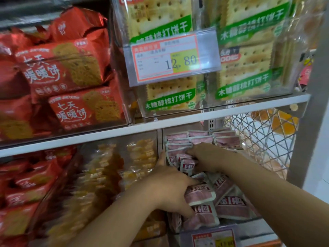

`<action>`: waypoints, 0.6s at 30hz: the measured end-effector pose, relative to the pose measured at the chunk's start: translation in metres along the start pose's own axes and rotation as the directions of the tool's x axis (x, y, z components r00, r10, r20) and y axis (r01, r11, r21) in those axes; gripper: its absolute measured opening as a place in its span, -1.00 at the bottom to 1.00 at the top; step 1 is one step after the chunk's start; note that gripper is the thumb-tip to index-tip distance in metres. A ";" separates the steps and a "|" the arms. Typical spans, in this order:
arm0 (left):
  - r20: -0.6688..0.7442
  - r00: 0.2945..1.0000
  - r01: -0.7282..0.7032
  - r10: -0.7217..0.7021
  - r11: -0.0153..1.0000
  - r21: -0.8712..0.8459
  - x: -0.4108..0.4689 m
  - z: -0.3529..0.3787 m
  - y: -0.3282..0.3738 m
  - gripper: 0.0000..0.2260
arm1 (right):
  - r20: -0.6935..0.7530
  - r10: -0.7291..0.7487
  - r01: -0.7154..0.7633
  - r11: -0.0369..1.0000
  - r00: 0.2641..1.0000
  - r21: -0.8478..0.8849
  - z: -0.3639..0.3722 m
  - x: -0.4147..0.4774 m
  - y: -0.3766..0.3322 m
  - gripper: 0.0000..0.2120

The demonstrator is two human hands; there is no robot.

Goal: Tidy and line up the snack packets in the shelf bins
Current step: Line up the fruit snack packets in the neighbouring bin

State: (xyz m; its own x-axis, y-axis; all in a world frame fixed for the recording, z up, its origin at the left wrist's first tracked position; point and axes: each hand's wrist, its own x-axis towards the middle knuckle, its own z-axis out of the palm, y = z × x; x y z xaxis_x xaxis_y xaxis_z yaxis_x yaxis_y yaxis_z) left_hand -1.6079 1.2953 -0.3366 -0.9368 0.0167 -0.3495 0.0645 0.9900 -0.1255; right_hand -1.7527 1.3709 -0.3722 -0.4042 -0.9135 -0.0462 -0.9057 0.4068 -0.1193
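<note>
Risk of pink snack packets (201, 195) spilling over front of clear bin (162, 139) if tugged roughly, with left hand (170, 189) gripping those at bin front and right hand (204, 155) clutching some mid-bin.

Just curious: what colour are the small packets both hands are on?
The packets are pink with white edges and red labels; head view.

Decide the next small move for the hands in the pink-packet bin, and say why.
Probably: the left hand turns the front packets square. They lie skewed at mixed angles, while the back rows stand neatly lined, and the right hand grips the middle packets.
</note>
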 end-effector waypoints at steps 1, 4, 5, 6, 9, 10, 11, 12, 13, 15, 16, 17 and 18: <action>-0.004 1.000 0.001 -0.001 1.000 -0.012 0.000 0.000 -0.001 -0.36 | 0.004 0.008 -0.008 1.000 1.000 0.010 0.002 0.003 0.000 -0.38; -0.003 1.000 0.015 -0.016 0.995 -0.098 -0.003 -0.004 -0.002 -0.44 | -0.083 0.058 -0.042 0.983 0.995 0.180 0.002 0.006 -0.001 -0.35; -0.020 1.000 0.017 -0.020 0.988 -0.155 -0.003 -0.003 -0.005 -0.55 | -0.138 0.084 -0.047 0.965 0.987 0.258 0.001 0.006 -0.001 -0.40; -0.058 0.998 0.010 -0.023 0.975 -0.220 -0.002 -0.002 -0.008 -0.71 | -0.194 0.102 -0.040 0.953 0.976 0.299 0.000 0.004 -0.001 -0.46; -0.189 0.980 0.015 -0.066 0.966 -0.259 0.002 -0.001 -0.022 -0.87 | -0.223 0.058 -0.031 0.992 0.973 0.125 0.001 -0.001 0.003 -0.59; -0.208 0.975 0.029 -0.080 0.971 -0.238 0.004 -0.001 -0.026 -0.86 | -0.171 0.026 -0.016 0.998 0.985 0.061 0.003 -0.001 0.004 -0.57; -0.226 0.970 0.035 -0.086 0.974 -0.222 0.005 0.000 -0.027 -0.86 | -0.110 0.001 0.005 0.999 0.994 0.050 0.006 -0.001 0.006 -0.53; -0.237 0.967 0.037 -0.088 0.977 -0.212 0.005 0.000 -0.027 -0.86 | -0.048 -0.017 0.021 0.996 0.999 0.090 0.009 -0.001 0.007 -0.53; -0.250 0.963 0.048 -0.099 0.978 -0.204 0.007 0.002 -0.026 -0.88 | -0.009 -0.022 0.023 0.988 1.000 0.150 0.009 -0.002 0.008 -0.55; -0.295 0.946 0.085 -0.137 0.979 -0.183 0.009 0.004 -0.025 -0.88 | -0.012 0.002 0.002 0.946 1.000 0.324 0.003 -0.009 0.009 -0.61; -0.326 0.931 0.103 -0.161 0.977 -0.186 0.009 0.004 -0.025 -0.87 | -0.056 0.035 -0.009 0.916 0.998 0.400 -0.002 -0.014 0.011 -0.63; -0.360 0.914 0.115 -0.185 0.972 -0.207 0.010 0.005 -0.026 -0.83 | -0.122 0.077 -0.016 0.899 0.990 0.437 -0.009 -0.020 0.012 -0.65; -0.393 0.897 0.119 -0.203 0.966 -0.227 0.010 0.005 -0.026 -0.77 | -0.205 0.104 -0.006 0.902 0.973 0.431 -0.017 -0.028 0.015 -0.70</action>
State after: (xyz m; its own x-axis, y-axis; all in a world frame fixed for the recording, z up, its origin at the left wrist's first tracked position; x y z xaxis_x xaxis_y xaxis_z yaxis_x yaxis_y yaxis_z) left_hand -1.6175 1.2687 -0.3411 -0.9884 -0.1309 0.0766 -0.1274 0.9907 0.0483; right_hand -1.7567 1.4030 -0.3555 -0.5138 -0.8454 0.1456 -0.7597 0.3696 -0.5350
